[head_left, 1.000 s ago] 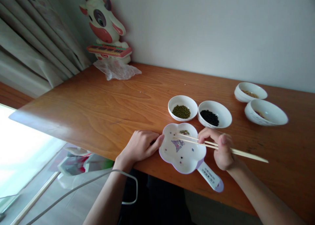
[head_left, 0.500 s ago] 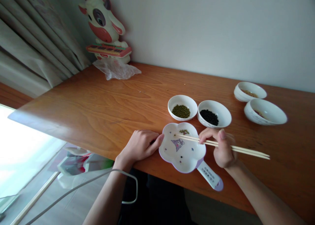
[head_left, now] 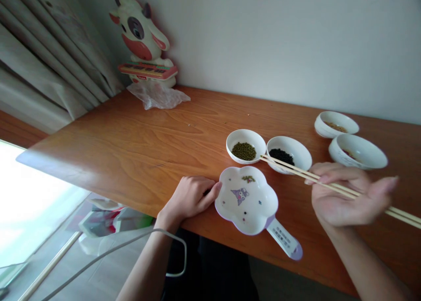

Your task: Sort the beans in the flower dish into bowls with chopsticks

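My right hand (head_left: 348,193) is closed around a pair of wooden chopsticks (head_left: 296,171). Their tips meet beside the rim of the bowl of green beans (head_left: 246,134), with a tiny greenish speck between them. Next to it, partly under the chopsticks, stands a bowl of black beans (head_left: 301,154). My left hand (head_left: 194,198) lies on the table edge, thumb stretched out to the rim of a white flower-shaped dish (head_left: 256,204) with a lilac edge and a handle. A few green beans (head_left: 248,179) lie in the dish near its far side, amid printed figures.
Two more white bowls, one behind (head_left: 338,116) and one nearer (head_left: 368,149), hold small contents at the right. A cow toy with a keyboard (head_left: 144,46) and a crumpled plastic bag (head_left: 159,97) are at the back left. A pale cable (head_left: 121,241) crosses my left forearm.
My right hand has moved right and up with the chopsticks, whose tips have left the flower-shaped dish and are now by the green bean bowl. My left hand stays in place.
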Motion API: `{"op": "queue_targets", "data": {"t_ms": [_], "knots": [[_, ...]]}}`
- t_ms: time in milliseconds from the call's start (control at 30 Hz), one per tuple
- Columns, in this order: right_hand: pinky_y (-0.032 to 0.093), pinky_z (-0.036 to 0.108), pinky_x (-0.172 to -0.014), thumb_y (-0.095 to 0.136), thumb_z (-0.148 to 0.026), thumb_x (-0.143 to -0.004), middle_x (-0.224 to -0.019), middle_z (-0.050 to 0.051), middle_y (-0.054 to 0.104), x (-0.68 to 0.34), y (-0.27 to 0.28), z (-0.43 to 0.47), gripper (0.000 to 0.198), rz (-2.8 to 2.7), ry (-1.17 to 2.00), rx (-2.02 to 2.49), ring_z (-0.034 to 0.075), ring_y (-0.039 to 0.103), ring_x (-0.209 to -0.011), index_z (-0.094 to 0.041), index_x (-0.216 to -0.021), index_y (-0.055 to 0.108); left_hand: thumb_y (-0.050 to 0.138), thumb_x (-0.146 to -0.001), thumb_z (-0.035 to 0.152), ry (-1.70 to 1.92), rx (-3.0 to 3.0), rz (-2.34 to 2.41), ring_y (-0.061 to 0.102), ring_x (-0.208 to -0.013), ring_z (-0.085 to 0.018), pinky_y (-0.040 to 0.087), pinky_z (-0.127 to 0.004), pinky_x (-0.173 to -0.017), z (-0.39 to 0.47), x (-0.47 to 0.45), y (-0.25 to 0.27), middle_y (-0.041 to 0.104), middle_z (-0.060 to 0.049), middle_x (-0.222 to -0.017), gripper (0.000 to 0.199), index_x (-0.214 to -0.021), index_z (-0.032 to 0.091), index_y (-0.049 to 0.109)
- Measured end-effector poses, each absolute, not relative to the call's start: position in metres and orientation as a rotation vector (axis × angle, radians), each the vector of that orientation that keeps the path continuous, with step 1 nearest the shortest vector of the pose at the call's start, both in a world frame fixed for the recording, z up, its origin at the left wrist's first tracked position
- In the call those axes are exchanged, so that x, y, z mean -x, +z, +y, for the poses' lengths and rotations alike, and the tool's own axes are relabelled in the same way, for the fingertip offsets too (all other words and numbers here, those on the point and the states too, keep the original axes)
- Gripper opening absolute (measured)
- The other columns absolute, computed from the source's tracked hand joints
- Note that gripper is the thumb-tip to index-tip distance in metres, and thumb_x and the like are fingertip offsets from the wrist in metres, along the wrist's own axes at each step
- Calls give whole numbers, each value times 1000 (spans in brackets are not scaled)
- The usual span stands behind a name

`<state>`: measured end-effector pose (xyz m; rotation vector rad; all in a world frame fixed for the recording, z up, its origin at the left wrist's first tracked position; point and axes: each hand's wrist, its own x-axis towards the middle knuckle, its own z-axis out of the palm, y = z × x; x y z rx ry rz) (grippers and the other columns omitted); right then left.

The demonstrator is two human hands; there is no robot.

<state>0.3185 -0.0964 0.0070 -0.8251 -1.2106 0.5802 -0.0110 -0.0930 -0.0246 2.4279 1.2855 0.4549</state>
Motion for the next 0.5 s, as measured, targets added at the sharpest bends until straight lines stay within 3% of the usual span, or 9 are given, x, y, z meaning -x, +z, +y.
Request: {"op": "queue_targets", "data": {"t_ms": [200,300,433,500], "knots": [[46,48,-83,29,-68,-102,-80,11,67,-311,-3,-86,67,-1349,587,922,32,63,-90,-26,-81,76,34,-110,43,408,-2426,1305,53,-60,-13,30,-29,-62,-92,12,-25,67,-2,-71,50,-71,20,57],[47,45,-79,24,-68,-103,-76,9,65,-313,5,-91,70,-1321,541,928,29,63,-84,-26,-76,74,34,-110,43,388,-2435,1284,52,-59,-13,29,-29,-62,-90,13,-24,67,-2,-71,51,-71,20,55],[43,39,-56,21,-70,-102,-70,7,61,-313,19,-124,73,-1204,631,975,23,55,-61,-25,-77,72,33,-110,41,382,-2435,1236,48,-56,-12,28,-29,-62,-88,16,-24,62,-1,-67,49,-71,20,54],[43,37,-54,26,-65,-104,-69,7,61,-307,17,-147,67,-1169,653,980,22,56,-60,-23,-78,73,32,-111,40,397,-2442,1201,48,-57,-12,29,-29,-62,-87,16,-25,59,0,-66,49,-70,20,52]]}}
